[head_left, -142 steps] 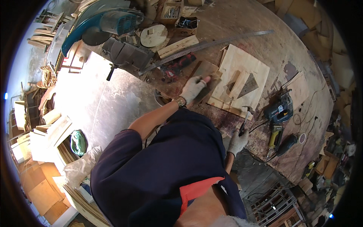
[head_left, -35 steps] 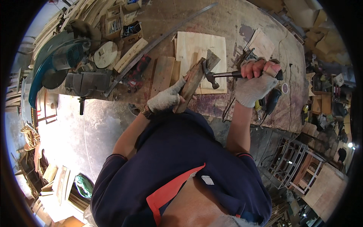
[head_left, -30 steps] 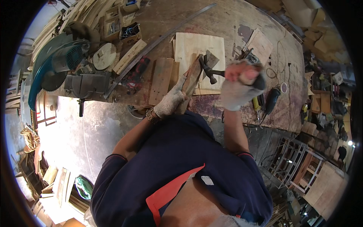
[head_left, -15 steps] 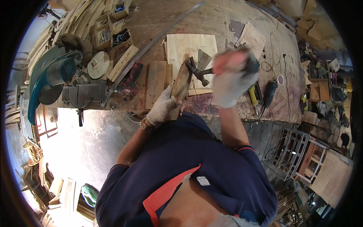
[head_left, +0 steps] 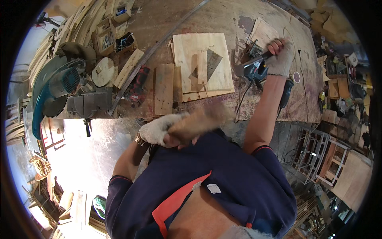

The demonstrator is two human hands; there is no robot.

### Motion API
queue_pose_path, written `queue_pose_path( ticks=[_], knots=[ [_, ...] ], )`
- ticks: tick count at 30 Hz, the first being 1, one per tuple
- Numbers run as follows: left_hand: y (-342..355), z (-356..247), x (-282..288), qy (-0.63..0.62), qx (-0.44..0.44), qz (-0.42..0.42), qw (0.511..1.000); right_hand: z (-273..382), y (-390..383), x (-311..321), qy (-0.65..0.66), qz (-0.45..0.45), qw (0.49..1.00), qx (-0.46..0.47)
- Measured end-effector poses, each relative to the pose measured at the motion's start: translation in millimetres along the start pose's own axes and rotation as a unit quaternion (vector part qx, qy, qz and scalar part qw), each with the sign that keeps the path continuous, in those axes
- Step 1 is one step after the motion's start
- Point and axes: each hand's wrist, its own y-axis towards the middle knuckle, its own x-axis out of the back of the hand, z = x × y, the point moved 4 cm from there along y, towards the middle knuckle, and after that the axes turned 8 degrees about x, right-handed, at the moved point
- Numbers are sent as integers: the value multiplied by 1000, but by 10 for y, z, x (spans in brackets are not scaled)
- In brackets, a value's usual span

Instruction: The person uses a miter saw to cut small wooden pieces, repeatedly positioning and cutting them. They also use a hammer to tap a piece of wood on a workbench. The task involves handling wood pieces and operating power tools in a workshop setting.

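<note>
Left hand: a knitted, off-white glove with bare thumb tip is seen on the left hand (head_left: pixel 159 130), centre of the frame; the fingers are closed around the wood piece.
Wood piece: a thick, brown, roughly block-shaped length (head_left: pixel 201 122) is held slanting over the bench's near edge, lower centre; its far end is blurred, so the grain cannot be read.
Left wrist: a metallic, linked band (head_left: pixel 139 139) is worn.
Right hand: a similar knitted glove, fingers bare, is noted on the right hand (head_left: pixel 280 56), upper right; the fingers are curled tightly round the handle.
Hammer: the hammer (head_left: pixel 256 61) is gripped by its dark handle, with a bright metal shank pointed leftward; the head is blurred and well apart from the wood piece.
Jigsaw: a blue-and-black power tool (head_left: pixel 252 72) is set down just below the hammer's shank.
Panel: a pale, smooth, rectangular board (head_left: pixel 185 44) is laid at upper centre; a light strip (head_left: pixel 202 67) and a grey, weathered offcut (head_left: pixel 215 59) are placed on it.
Plank: a flat brown plank (head_left: pixel 164 89) is positioned left of the panel.
Bench: a worn, stained wooden surface (head_left: pixel 217 20) is observed beneath.
</note>
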Motion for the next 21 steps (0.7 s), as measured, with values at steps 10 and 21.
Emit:
queue_pose_path(
  ticks=[10,21],
  knots=[
    [225,205,799,-223,-58,-151,961,-720,-854,1161,-22,-187,981,54],
    [519,1097,886,-393,182,-190,881,-713,-2558,2215,-123,-127,951,-255]
  ],
)
